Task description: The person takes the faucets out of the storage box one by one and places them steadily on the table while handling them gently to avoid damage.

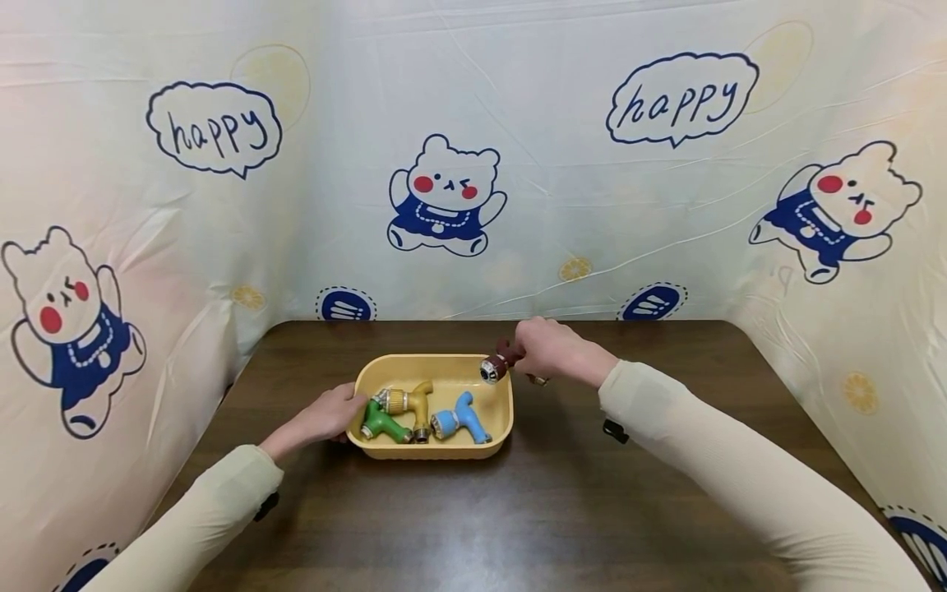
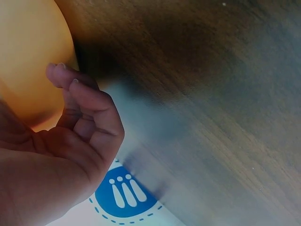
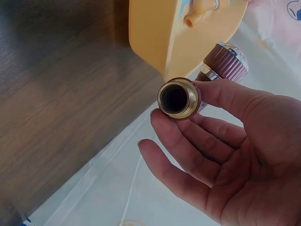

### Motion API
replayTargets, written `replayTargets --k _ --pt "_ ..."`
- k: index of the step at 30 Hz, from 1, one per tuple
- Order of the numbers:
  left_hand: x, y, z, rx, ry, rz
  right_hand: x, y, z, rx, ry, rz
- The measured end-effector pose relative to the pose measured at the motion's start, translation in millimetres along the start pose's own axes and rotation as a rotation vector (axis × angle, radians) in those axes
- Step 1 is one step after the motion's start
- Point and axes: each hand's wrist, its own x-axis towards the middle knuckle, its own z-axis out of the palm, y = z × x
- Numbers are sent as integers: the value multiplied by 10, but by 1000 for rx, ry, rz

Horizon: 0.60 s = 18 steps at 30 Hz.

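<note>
The right hand (image 1: 553, 347) pinches the brown tap (image 1: 501, 360) near its threaded end, at the far right corner of the yellow tray (image 1: 436, 451); better to keep it clear of the rim, while the left hand (image 1: 331, 413), fingers bent, grips the left edge

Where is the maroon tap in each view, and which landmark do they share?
Head: the maroon tap is below centre, in the right hand, by the far right corner of the yellow tray.
Left wrist: not in it.
Right wrist: near the middle, threaded end toward the camera, ribbed knob up and right.
Shared landmark: the yellow tray, lower middle in head, upper left in left wrist, upper part in right wrist.
</note>
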Motion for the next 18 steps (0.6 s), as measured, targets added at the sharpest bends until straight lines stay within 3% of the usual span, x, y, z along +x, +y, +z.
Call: replayTargets --k 18 --pt "-1 16 11 -11 -2 -9 -31 137 7 11 25 5"
